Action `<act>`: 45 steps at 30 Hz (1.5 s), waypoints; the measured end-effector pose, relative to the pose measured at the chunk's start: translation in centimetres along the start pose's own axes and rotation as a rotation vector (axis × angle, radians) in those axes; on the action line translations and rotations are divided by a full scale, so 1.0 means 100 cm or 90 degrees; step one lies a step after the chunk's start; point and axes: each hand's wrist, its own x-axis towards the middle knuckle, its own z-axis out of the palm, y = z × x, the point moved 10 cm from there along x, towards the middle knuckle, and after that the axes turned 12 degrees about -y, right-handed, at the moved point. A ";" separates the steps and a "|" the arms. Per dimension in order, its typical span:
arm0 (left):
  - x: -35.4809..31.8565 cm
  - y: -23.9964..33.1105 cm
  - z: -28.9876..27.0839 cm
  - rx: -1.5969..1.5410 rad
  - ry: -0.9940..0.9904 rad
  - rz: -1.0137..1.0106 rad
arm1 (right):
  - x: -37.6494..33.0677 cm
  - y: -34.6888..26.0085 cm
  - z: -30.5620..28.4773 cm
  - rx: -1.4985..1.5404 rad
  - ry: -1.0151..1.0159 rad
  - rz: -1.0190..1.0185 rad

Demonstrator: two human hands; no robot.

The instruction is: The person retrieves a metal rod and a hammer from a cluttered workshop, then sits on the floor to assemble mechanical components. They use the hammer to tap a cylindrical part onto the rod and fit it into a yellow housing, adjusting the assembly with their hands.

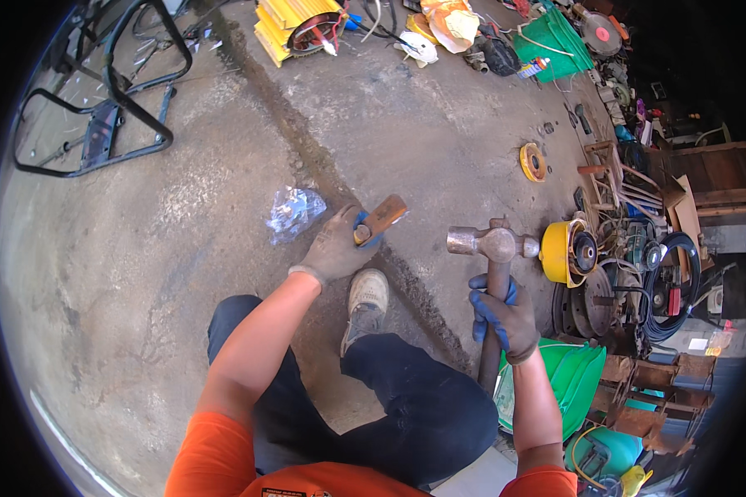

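My right hand (506,317), in a grey and blue work glove, is wrapped round the handle of a ball-peen hammer (497,243). The hammer is held upright, with its worn steel head above the fist. My left hand (344,242), gloved the same way, grips a short brown block-like piece (386,215) that looks rusty or wooden; its exact kind I cannot make out. A round, brownish end (361,234) shows at the fingers. Beside the left hand, a crumpled clear plastic bag (296,213) lies on the concrete floor.
A yellow motor housing (562,253) sits just right of the hammer head, and a yellow ring (533,162) lies farther off. Green containers (584,373), cables and metal parts crowd the right side. A yellow finned motor body (294,29) is at the far side; a black tubular frame (99,124) stands left.
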 end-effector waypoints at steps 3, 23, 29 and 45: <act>-0.009 -0.012 -0.019 -0.049 0.078 -0.015 | 0.052 0.074 -0.036 0.144 0.013 0.026; -0.020 0.003 0.003 -0.105 0.013 0.191 | 0.071 -0.110 0.101 -0.070 -0.026 -0.550; -0.017 -0.013 -0.014 -0.144 0.031 0.106 | 0.166 0.003 -0.065 0.103 0.205 -0.208; -0.030 -0.102 -0.093 -1.037 0.146 0.088 | 0.147 0.091 0.140 -0.439 -0.335 -0.129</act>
